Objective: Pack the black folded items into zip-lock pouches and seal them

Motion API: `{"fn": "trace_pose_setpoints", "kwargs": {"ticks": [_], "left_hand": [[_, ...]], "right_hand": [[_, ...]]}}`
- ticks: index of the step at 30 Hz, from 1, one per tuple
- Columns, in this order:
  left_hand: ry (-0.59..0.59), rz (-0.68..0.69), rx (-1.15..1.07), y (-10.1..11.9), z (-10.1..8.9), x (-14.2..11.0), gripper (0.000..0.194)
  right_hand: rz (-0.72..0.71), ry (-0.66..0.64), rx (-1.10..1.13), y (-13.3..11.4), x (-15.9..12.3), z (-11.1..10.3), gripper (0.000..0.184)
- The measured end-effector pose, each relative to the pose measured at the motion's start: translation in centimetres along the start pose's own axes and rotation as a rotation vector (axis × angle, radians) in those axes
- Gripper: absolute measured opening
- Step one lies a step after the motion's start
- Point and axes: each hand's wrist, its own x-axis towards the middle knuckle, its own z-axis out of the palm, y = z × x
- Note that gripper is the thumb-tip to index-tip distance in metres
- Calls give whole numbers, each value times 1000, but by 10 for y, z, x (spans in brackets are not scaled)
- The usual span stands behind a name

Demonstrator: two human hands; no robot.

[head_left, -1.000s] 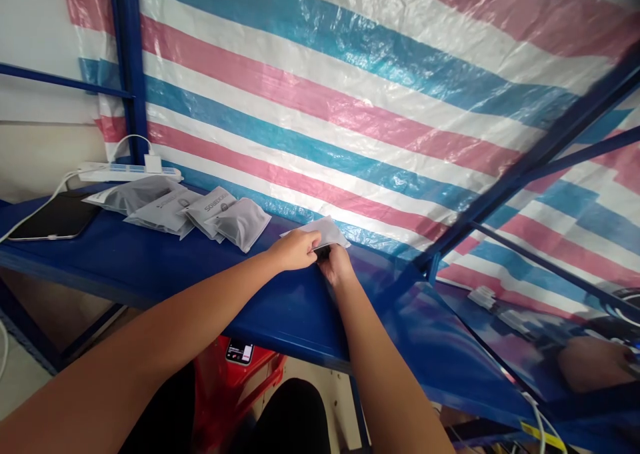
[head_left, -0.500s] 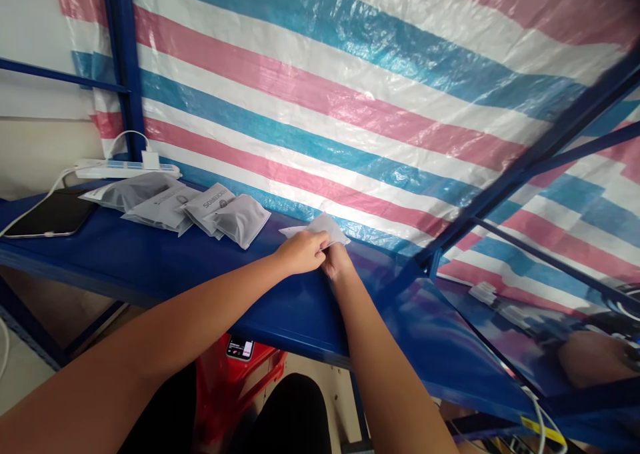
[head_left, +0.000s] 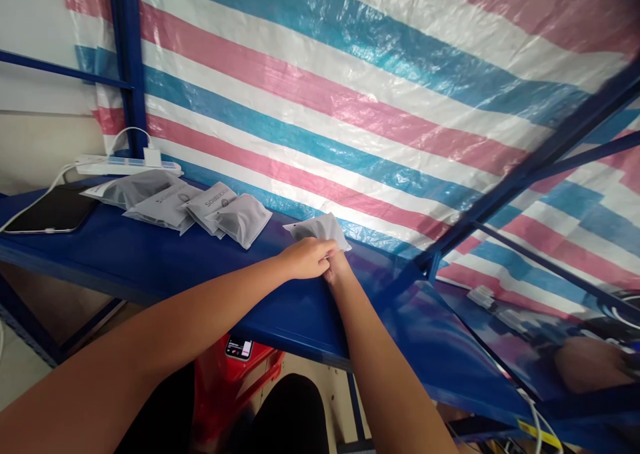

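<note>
Left hand (head_left: 306,259) has slid rightward along the near edge of the grey pouch (head_left: 323,227); it now overlaps the right hand (head_left: 338,267). Dark item visible between them one second ago: out of sight (tucked in or merely covered, cannot tell). Judgement: work along that edge is advancing. Left grip: fingers curled tight on the edge. Right grip: mostly hidden, closure unclear. Pouch sits toward the rear of the blue surface (head_left: 210,267).
</note>
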Motion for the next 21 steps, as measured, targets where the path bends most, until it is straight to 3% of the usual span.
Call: {"fn": "trace_pose_setpoints", "kwargs": {"ticks": [5,8,13,21], "left_hand": [[-7,-36,26,2,-2,-1,17],[6,-56,89,1,-6,-1,18],[53,-149,200,-11,-11,0,19],[35,-169,258,-25,-12,0,17]], "right_hand": [[27,-96,144,3,4,-4,12],[23,-104,94,7,9,-5,15],[80,61,-155,11,12,-4,16],[-11,-32,-250,11,9,-2,7]]}}
